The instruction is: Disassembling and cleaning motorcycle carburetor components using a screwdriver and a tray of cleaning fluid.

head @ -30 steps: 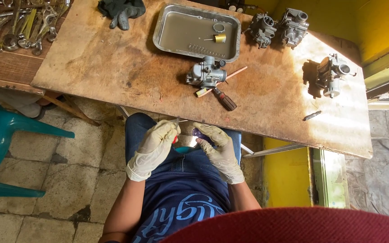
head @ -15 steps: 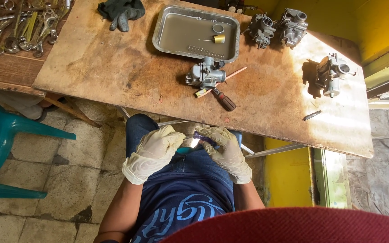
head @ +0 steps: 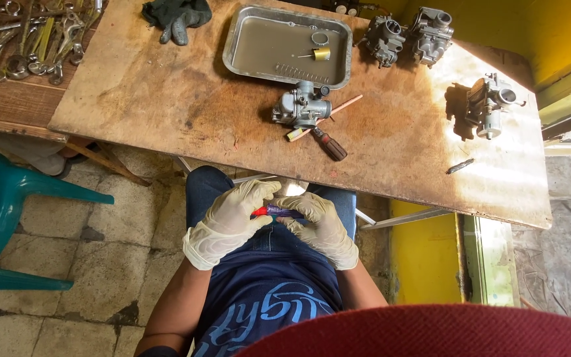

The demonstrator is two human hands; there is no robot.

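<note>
Over the person's lap, below the wooden table (head: 166, 99), the gloved left hand (head: 229, 221) and right hand (head: 322, 228) meet, both pinching a small purple tool with a red end (head: 273, 211) between their fingertips. At 12 o'clock from the hands a carburetor (head: 302, 107) lies beside a screwdriver (head: 328, 143), just below a metal tray (head: 259, 46).

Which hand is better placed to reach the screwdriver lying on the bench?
Probably the right hand. It sits almost straight below the screwdriver, while the left hand is further off to the side. Both gloved hands hold a small red and purple tool over the lap, so one must let go first.
</note>
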